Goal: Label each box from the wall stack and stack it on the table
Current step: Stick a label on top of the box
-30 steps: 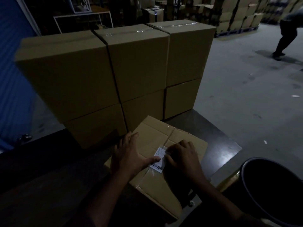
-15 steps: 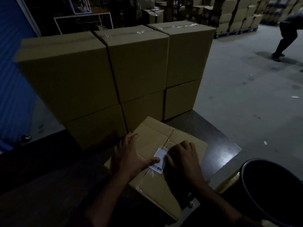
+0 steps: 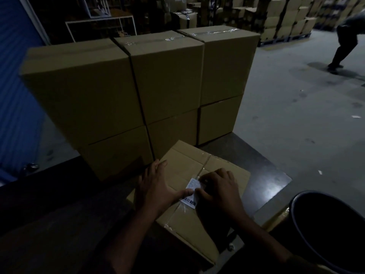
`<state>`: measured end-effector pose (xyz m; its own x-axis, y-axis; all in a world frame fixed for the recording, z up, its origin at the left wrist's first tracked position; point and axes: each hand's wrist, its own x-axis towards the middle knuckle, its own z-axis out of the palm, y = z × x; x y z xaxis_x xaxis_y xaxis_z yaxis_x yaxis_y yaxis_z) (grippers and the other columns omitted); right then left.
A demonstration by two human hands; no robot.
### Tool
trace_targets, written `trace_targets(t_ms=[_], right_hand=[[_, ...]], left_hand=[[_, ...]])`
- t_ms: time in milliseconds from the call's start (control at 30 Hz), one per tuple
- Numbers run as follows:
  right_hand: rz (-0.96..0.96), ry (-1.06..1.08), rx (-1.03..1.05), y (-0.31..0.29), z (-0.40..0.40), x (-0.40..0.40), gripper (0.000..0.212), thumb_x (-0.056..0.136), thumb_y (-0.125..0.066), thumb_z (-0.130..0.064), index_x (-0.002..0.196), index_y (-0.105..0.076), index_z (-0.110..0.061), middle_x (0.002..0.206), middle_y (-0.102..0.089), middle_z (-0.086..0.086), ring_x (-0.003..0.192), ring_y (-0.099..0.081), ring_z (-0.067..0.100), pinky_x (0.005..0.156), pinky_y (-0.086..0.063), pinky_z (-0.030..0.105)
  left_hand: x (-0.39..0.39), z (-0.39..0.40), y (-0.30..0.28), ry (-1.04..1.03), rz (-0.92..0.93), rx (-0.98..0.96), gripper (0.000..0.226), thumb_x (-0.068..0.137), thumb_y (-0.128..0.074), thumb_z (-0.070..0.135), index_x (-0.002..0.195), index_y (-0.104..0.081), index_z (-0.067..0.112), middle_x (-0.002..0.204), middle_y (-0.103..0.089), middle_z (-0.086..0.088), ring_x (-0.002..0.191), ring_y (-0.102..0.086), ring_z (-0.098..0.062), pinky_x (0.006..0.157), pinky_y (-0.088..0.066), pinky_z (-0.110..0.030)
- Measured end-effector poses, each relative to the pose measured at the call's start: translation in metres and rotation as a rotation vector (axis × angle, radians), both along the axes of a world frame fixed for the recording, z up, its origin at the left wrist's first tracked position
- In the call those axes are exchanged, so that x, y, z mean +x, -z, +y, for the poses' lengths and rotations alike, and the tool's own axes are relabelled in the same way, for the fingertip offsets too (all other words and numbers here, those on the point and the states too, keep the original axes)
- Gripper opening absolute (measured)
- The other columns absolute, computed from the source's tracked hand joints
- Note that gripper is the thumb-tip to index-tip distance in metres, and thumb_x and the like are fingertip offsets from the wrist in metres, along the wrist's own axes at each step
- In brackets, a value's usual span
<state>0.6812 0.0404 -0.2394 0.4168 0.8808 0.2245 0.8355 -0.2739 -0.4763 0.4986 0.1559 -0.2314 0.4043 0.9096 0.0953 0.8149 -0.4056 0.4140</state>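
The small white rectangular paper label with a black barcode point(image 3: 191, 194) lies on the top of the brown taped cardboard box point(image 3: 183, 175), just beside the clear tape seam, and that box rests on the dark glossy table point(image 3: 262, 186) directly in front of the person. Compared with a second ago, little has moved: the label is seen in the same spot and the same slant, and only small shifts of the fingertips are noticed, so the sticker is judged to be placed already and now being smoothed down. The labelling of this box is therefore taken as nearly finished, while the stacking of it is not yet begun.

The left hand point(image 3: 156, 186) is laid flat on the box top with fingers spread, its thumb stretched to the label's left edge. The right hand point(image 3: 219, 188) is bent over the label's right edge with curled fingers pressed against it; whether the edge is pinched or merely pressed cannot be told in the dim light. The two hands are close together, almost touching over the label.

Behind the box, a stack of six large brown cardboard cartons point(image 3: 126, 95) is seen on the table, three wide and two high, all taped shut, so their contents are hidden. At the lower right a round black bucket point(image 3: 296, 220) is seen; its inside is dark and what it holds cannot be told. Farther off, another person's legs point(image 3: 343, 50) are seen on the grey concrete floor.
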Motion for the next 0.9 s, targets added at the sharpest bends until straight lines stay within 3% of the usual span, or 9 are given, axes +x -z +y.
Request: trace_targets(t_ms=[167, 300, 467, 633, 733, 833, 900], right_hand=[[-0.022, -0.007, -0.062, -0.003, 0.008, 0.001, 0.027, 0.079, -0.070, -0.057, 0.096, -0.070, -0.035, 0.101, -0.054, -0.011, 0.101, -0.045, 0.015, 0.080, -0.032, 0.035], [-0.027, -0.037, -0.068, -0.001, 0.010, 0.001, 0.039, 0.080, -0.070, -0.058, 0.115, -0.069, -0.040, 0.108, -0.056, -0.010, 0.104, -0.043, 0.015, 0.078, -0.027, 0.033], [0.012, -0.053, -0.115, -0.008, 0.015, -0.001, 0.026, 0.081, -0.071, -0.053, 0.105, -0.071, -0.042, 0.105, -0.053, -0.012, 0.105, -0.044, 0.015, 0.080, -0.028, 0.033], [0.013, -0.080, -0.102, -0.008, 0.015, 0.001, 0.035, 0.082, -0.072, -0.052, 0.115, -0.068, -0.043, 0.104, -0.051, -0.012, 0.099, -0.037, 0.010, 0.078, -0.025, 0.032], [0.075, -0.096, -0.096, -0.011, 0.017, 0.006, 0.026, 0.077, -0.073, -0.053, 0.102, -0.071, -0.043, 0.098, -0.047, -0.013, 0.098, -0.038, 0.011, 0.080, -0.030, 0.032], [0.162, -0.121, -0.047, -0.009, 0.012, 0.008, 0.017, 0.069, -0.057, -0.063, 0.077, -0.061, -0.049, 0.093, -0.050, -0.016, 0.097, -0.047, 0.014, 0.081, -0.035, 0.033], [0.167, -0.083, -0.014, -0.006, 0.002, 0.006, 0.017, 0.073, -0.061, -0.060, 0.080, -0.063, -0.045, 0.096, -0.053, -0.014, 0.101, -0.047, 0.016, 0.079, -0.033, 0.026]], left_hand=[[0.001, 0.000, 0.000, -0.006, -0.001, -0.003, 0.143, 0.040, -0.045, 0.115, 0.157, -0.031, 0.034, 0.169, -0.026, 0.006, 0.152, -0.029, -0.021, 0.123, -0.023, -0.051], [0.001, -0.001, 0.000, -0.004, 0.003, -0.001, 0.142, 0.041, -0.043, 0.116, 0.157, -0.030, 0.035, 0.169, -0.024, 0.007, 0.152, -0.028, -0.020, 0.123, -0.022, -0.051], [-0.001, 0.000, 0.000, 0.007, 0.014, 0.004, 0.143, 0.042, -0.042, 0.116, 0.158, -0.030, 0.034, 0.169, -0.025, 0.005, 0.152, -0.029, -0.020, 0.123, -0.024, -0.050], [0.001, 0.000, -0.001, 0.004, 0.019, 0.003, 0.143, 0.041, -0.041, 0.117, 0.157, -0.030, 0.034, 0.168, -0.025, 0.006, 0.152, -0.029, -0.020, 0.123, -0.026, -0.052], [0.001, 0.000, -0.002, 0.004, 0.003, -0.015, 0.140, 0.042, -0.045, 0.115, 0.157, -0.029, 0.036, 0.169, -0.024, 0.007, 0.152, -0.027, -0.020, 0.124, -0.024, -0.053], [0.001, 0.000, -0.002, 0.004, -0.012, -0.029, 0.140, 0.042, -0.047, 0.113, 0.157, -0.029, 0.036, 0.169, -0.023, 0.008, 0.153, -0.026, -0.019, 0.124, -0.022, -0.052], [0.000, 0.000, -0.003, 0.005, -0.018, -0.041, 0.142, 0.040, -0.046, 0.114, 0.158, -0.028, 0.036, 0.170, -0.023, 0.008, 0.153, -0.026, -0.019, 0.124, -0.022, -0.052]])
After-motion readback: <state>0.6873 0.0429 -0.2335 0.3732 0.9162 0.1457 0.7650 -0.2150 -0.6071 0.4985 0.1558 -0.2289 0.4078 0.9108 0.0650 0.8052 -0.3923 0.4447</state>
